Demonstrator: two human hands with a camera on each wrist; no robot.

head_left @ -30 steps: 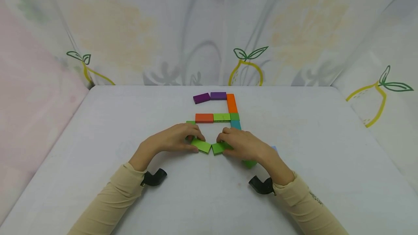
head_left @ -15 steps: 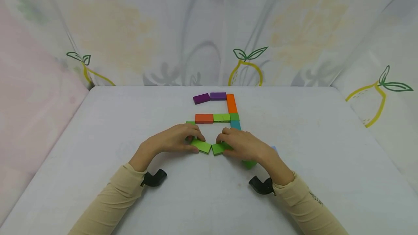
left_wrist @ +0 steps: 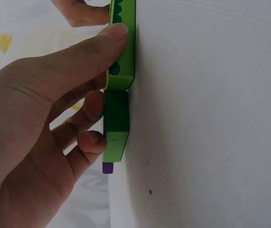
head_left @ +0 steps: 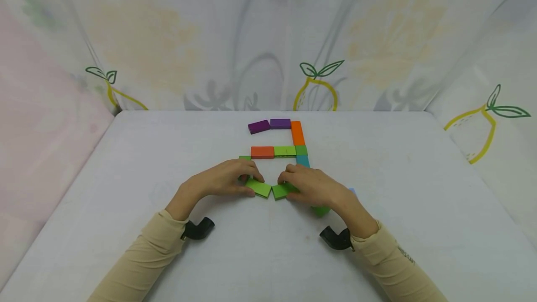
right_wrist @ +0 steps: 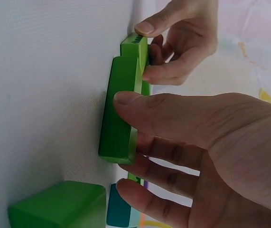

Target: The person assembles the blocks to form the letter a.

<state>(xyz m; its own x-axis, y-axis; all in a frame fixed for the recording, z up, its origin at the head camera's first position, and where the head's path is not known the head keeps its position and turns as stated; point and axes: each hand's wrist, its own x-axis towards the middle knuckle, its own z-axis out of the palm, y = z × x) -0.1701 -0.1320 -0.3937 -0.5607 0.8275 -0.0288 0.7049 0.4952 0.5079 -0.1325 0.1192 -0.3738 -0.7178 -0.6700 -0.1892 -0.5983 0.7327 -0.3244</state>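
Thumb and fingers of my left hand (head_left: 226, 177) pinch a light green block (head_left: 261, 189) lying on the white table. Dark scalloped marks run along its side in the left wrist view. Beside it, a darker green block (left_wrist: 116, 114) touches the curled fingers of that hand. My right hand (head_left: 313, 185) pinches another green block (head_left: 279, 192), partly hidden under its fingers. The two pinched blocks meet at their near corners, each slanted. Just beyond the right hand lies a teal block (head_left: 302, 160). Closer to the wrist, a green block (head_left: 320, 211) shows partly beneath the right hand.
Behind the hands, a red-orange block (head_left: 262, 152), a light green block (head_left: 285, 151) and a small green block (head_left: 301, 150) form a row. An orange block (head_left: 297, 133) leads back to two purple blocks (head_left: 280, 124). A light blue piece (head_left: 353, 191) peeks out behind the right wrist.
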